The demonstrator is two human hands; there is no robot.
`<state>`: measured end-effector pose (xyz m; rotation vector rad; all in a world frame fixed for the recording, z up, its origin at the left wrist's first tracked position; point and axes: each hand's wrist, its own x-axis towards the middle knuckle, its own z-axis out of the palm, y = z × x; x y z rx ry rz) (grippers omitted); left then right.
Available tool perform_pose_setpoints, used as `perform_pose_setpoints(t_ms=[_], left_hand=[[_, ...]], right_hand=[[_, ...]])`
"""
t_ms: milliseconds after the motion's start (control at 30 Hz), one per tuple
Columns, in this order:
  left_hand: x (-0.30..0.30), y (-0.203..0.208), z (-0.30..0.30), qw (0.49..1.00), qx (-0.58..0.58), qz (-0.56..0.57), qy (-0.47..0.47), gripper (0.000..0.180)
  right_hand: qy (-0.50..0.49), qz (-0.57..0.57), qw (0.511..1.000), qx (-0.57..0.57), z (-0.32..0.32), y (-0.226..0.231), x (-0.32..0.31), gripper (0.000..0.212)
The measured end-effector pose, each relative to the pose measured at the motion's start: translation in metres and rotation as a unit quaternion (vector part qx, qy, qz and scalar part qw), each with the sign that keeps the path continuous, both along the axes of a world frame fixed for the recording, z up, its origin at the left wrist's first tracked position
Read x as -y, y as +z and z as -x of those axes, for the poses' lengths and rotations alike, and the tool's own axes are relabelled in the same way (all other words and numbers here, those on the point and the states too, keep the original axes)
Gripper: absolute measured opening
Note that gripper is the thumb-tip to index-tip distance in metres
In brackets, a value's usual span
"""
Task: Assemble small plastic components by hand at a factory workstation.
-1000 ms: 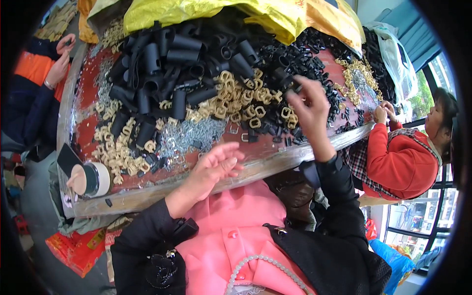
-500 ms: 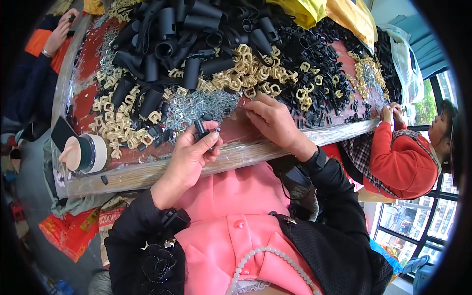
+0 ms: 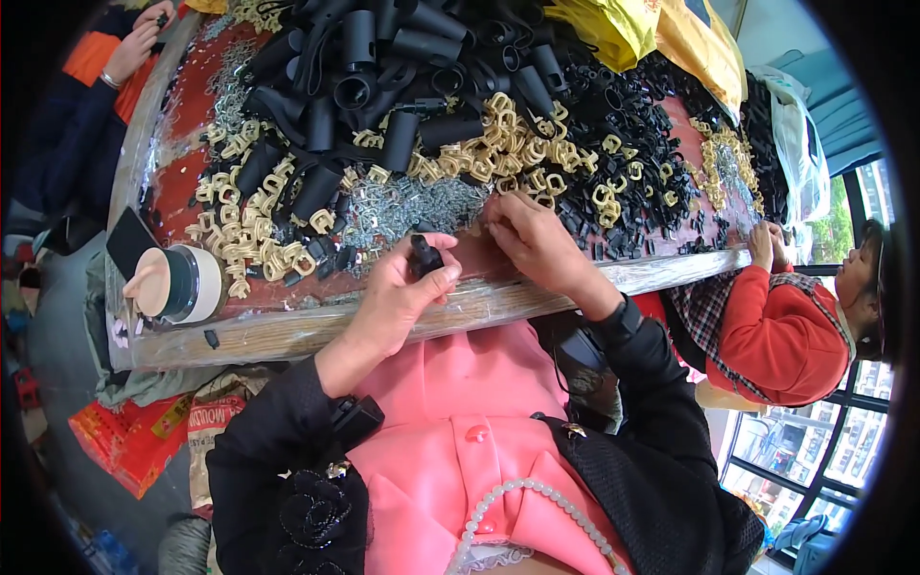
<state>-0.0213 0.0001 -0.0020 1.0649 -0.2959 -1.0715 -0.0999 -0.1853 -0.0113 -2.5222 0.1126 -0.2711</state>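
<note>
Small black plastic piece sits pinched in the left hand, thumb and fingers closed on it, held just above the near edge of the tabletop. Landmark: that black piece.

Right hand is just right of the black piece, fingertips down on the tabletop, touching the red surface beside the grey metal clips. Grip looks pinched shut, but what it holds, if anything, is too small to tell.

Grey metal clips lie just beyond the black piece, in a loose heap. Tan plastic rings lie farther out and to the right of it; another scatter of tan rings sits to its left. Black tubes are piled well beyond it at the far side. Small black clips spread out far right of it.

Tape roll stands left of the black piece near the tabletop edge, with a dark phone-like slab leaning just behind it. Yellow bags are at the far right corner.

A person in a red sleeve works at the tabletop edge well to the right of the black piece. Another person's hands are at the far left corner.
</note>
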Motion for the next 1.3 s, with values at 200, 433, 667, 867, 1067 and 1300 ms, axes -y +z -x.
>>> perform_pose_setpoints(t_ms=[200,433,667,867,1067,1300], left_hand=[[0.006,0.003,0.006,0.95,0.308,-0.044,-0.016,0.012],[0.012,0.005,0.01,0.933,0.359,-0.027,0.007,0.009],[0.018,0.005,0.01,0.954,0.296,-0.052,0.014,0.009],[0.021,-0.002,0.011,0.979,0.199,-0.049,0.001,0.011],[0.023,0.0,0.011,0.986,0.16,-0.039,-0.005,0.011],[0.022,0.004,0.015,0.998,0.06,-0.016,-0.016,0.01]], right_hand=[[-0.009,-0.609,0.764,-0.212,0.02,0.027,-0.026,0.01],[-0.021,-0.763,0.616,-0.195,0.029,0.022,-0.031,0.011],[-0.054,-0.763,0.633,-0.115,0.031,0.021,-0.041,0.012],[-0.045,-0.736,0.672,-0.069,0.033,0.012,-0.039,0.01],[-0.064,-0.721,0.687,-0.066,0.034,0.014,-0.038,0.009],[-0.071,-0.728,0.679,-0.063,0.037,0.013,-0.037,0.014]])
